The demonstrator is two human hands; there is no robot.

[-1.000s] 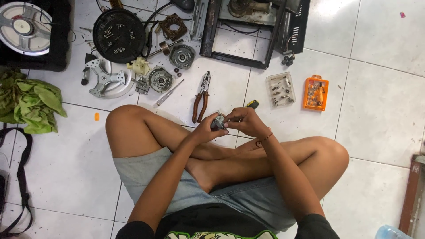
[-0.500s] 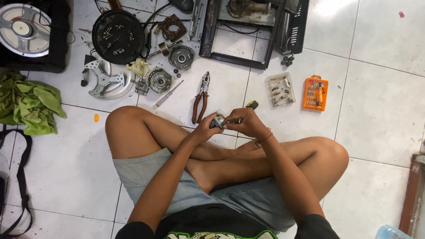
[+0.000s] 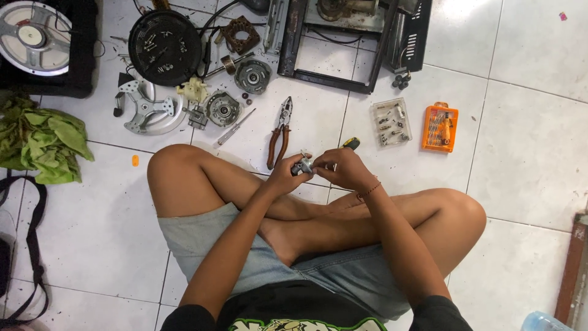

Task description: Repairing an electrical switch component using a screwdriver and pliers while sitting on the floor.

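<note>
Both hands barely shifted, left hand (image 3: 286, 175) and right hand (image 3: 343, 168) gripping small metal part (image 3: 302, 167), axis seemingly left-right.

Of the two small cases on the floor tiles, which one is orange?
The orange bit case is the right-hand one, farther from the pliers; the clear parts box lies beside it on its left.

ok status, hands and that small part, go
Left hand gripping small grey metal part. Right hand closed on yellow-handled screwdriver, working at it. Pliers on floor beside, not obstructing.
</note>
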